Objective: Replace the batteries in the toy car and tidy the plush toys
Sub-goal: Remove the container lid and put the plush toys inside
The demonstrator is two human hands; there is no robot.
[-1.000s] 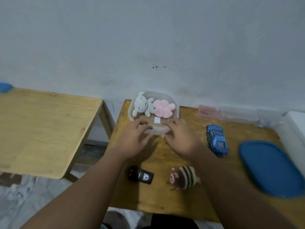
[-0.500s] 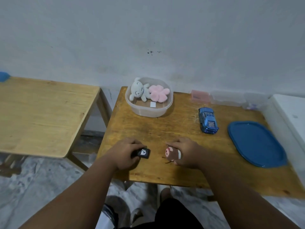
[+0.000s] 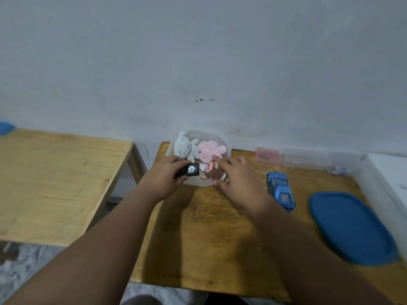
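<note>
Wooden surface (image 3: 220, 238) nearest you lay bare, while your left hand (image 3: 164, 180) held the black toy (image 3: 189, 170) and your right hand (image 3: 236, 179) the pig plush (image 3: 211, 172), both above the clear tub's (image 3: 226, 146) near rim, tub just beyond.

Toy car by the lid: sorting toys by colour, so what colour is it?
Blue: the toy car shows it clearly in the head view.
</note>
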